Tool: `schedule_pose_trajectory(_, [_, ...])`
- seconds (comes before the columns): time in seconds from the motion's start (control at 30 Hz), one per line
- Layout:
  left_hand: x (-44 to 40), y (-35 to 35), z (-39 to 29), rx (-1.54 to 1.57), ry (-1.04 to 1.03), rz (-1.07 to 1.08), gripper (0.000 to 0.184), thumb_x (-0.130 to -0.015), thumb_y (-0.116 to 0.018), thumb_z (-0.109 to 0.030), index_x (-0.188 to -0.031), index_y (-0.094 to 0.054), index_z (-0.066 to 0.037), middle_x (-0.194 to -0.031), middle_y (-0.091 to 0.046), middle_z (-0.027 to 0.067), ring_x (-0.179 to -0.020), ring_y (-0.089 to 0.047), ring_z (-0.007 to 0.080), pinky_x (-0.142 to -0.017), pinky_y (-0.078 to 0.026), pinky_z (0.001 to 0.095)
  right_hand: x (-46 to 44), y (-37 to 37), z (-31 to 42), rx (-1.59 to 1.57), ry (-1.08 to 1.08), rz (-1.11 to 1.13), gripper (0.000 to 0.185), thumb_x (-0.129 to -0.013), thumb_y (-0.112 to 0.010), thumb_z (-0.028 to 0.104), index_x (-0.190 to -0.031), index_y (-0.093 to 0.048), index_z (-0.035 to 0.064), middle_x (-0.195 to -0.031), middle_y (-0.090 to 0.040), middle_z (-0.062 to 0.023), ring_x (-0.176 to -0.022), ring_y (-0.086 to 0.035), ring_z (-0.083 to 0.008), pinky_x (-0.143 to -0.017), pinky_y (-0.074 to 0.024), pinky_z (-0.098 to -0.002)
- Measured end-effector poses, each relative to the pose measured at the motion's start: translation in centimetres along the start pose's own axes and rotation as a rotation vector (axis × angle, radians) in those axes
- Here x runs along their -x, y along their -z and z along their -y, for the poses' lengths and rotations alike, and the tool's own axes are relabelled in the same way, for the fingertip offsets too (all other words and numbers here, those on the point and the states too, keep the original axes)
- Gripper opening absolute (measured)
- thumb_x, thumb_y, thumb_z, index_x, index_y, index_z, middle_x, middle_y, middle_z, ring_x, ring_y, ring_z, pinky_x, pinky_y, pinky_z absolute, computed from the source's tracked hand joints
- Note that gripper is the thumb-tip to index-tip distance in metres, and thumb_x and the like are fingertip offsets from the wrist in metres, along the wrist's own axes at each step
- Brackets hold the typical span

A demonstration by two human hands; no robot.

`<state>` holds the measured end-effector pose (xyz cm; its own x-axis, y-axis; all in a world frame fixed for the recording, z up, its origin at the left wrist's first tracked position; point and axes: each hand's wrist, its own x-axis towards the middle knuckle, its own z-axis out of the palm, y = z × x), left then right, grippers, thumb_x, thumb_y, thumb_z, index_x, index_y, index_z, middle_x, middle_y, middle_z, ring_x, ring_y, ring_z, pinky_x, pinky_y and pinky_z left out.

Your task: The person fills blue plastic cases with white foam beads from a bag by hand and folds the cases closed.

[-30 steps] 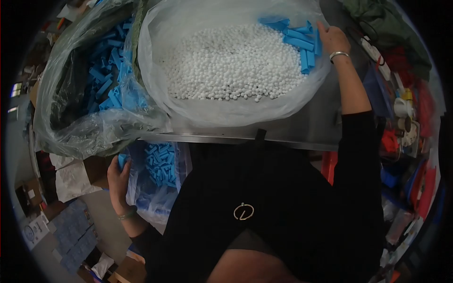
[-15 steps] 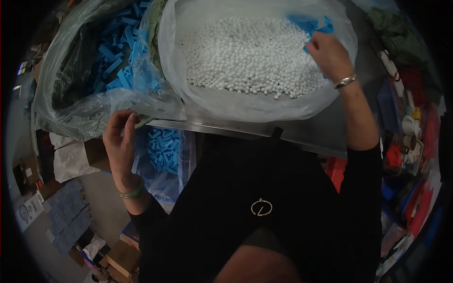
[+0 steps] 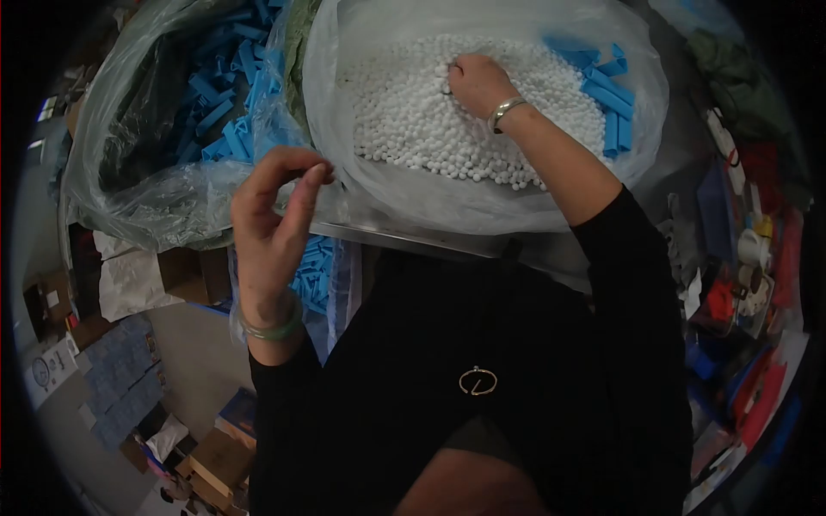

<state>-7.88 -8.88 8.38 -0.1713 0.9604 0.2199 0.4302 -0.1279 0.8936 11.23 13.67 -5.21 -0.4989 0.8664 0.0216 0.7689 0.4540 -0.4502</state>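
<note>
Small white balls (image 3: 413, 112) fill much of a clear plastic-lined container (image 3: 447, 206) in front of me. My right hand (image 3: 482, 86) is closed over the balls, its fingertips down among them; what they pinch is hidden. Short blue plastic pieces (image 3: 609, 95) lie at the right side of the balls. My left hand (image 3: 271, 206) is raised near the container's lower left edge. Its thumb and forefinger tips are brought together, and whatever may be between them is too small to make out.
To the left stands a plastic-lined bag (image 3: 172, 193) with many blue pieces (image 3: 211, 99). Below the metal table edge (image 3: 387, 239), a lined bin (image 3: 344, 284) holds more blue pieces. Cardboard boxes (image 3: 222, 464) are on the floor at lower left; assorted items crowd the right.
My right hand has moved left from the blue pieces to the middle of the white balls. My left hand has risen and shifted right, off the left bag's edge.
</note>
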Motion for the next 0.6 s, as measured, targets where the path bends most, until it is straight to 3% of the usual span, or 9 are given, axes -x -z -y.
schedule_pose_trajectory(0.07, [-1.2,-1.8,0.0,0.033,-0.064,0.032,0.004,-0.09,-0.061,0.002,-0.093,-0.063,0.003,-0.085,-0.065,0.0056,-0.082,-0.063,0.0123,-0.076,-0.048,0.024,-0.8,1.1,-0.2,-0.351,0.027,0.097,0.026,-0.092,-0.056,0.024,-0.08,-0.063,0.0017,-0.071,-0.063,-0.0122,-0.061,-0.058,-0.0213,-0.061,-0.0484,-0.0339])
schedule_pose_trajectory(0.1, [-1.8,-2.8,0.3,0.03,-0.069,0.025,0.004,-0.09,-0.061,0.002,-0.093,-0.063,0.003,-0.085,-0.065,0.0056,-0.082,-0.063,0.0123,-0.076,-0.048,0.024,-0.6,2.3,-0.1,-0.35,0.035,0.095,0.026,-0.092,-0.056,0.024,-0.08,-0.063,0.0017,-0.071,-0.063,-0.0122,-0.061,-0.058,-0.0213,-0.061,-0.0484,-0.0339])
schedule_pose_trajectory(0.17, [-3.0,-4.7,1.2,0.068,-0.065,0.038,0.013,-0.089,-0.063,0.0,-0.101,-0.062,0.002,-0.092,-0.065,0.0086,-0.086,-0.064,0.0163,-0.077,-0.049,0.027,1.1,5.3,0.1,-0.807,-0.049,0.316,0.026,-0.096,-0.056,0.028,-0.085,-0.063,0.0063,-0.066,-0.055,0.001,-0.058,-0.048,-0.0069,-0.054,-0.04,-0.022])
schedule_pose_trajectory(0.27, [-4.7,-8.2,2.7,-0.054,-0.138,0.036,0.026,-0.087,-0.065,-0.004,-0.112,-0.059,-0.001,-0.102,-0.064,0.0121,-0.091,-0.064,0.023,-0.079,-0.051,0.0309,2.9,8.4,-0.3,-1.01,0.009,0.44,0.022,-0.099,-0.054,0.028,-0.091,-0.064,0.0092,-0.066,-0.052,0.0068,-0.057,-0.045,-0.0015,-0.053,-0.0359,-0.0166])
schedule_pose_trajectory(0.4, [-6.1,-12.4,4.1,-0.066,-0.211,0.053,0.033,-0.087,-0.066,-0.007,-0.118,-0.055,-0.002,-0.109,-0.061,0.0137,-0.095,-0.062,0.0296,-0.08,-0.051,0.0347,5.1,11.5,0.4,-1.054,0.09,0.5,0.021,-0.099,-0.056,0.028,-0.093,-0.064,0.0093,-0.068,-0.054,0.0067,-0.059,-0.047,-0.0011,-0.054,-0.038,-0.0166])
schedule_pose_trajectory(0.5, [-6.4,-14.0,4.6,0.075,-0.279,0.125,0.031,-0.088,-0.065,-0.008,-0.116,-0.055,-0.003,-0.101,-0.062,0.0139,-0.091,-0.063,0.0315,-0.078,-0.05,0.0361,6.1,12.5,0.5,-1.007,0.126,0.48,0.022,-0.095,-0.061,0.027,-0.093,-0.066,0.0057,-0.069,-0.058,0.0033,-0.062,-0.053,-0.0044,-0.058,-0.0461,-0.019])
schedule_pose_trajectory(0.6, [-6.7,-14.4,4.1,0.036,-0.147,0.205,0.026,-0.088,-0.065,-0.009,-0.112,-0.056,-0.004,-0.091,-0.061,0.0148,-0.085,-0.063,0.0322,-0.074,-0.049,0.0377,6.4,12.5,0.0,-0.87,0.103,0.35,0.023,-0.094,-0.062,0.026,-0.098,-0.065,0.0036,-0.074,-0.06,0.0007,-0.066,-0.056,-0.0063,-0.061,-0.0481,-0.021])
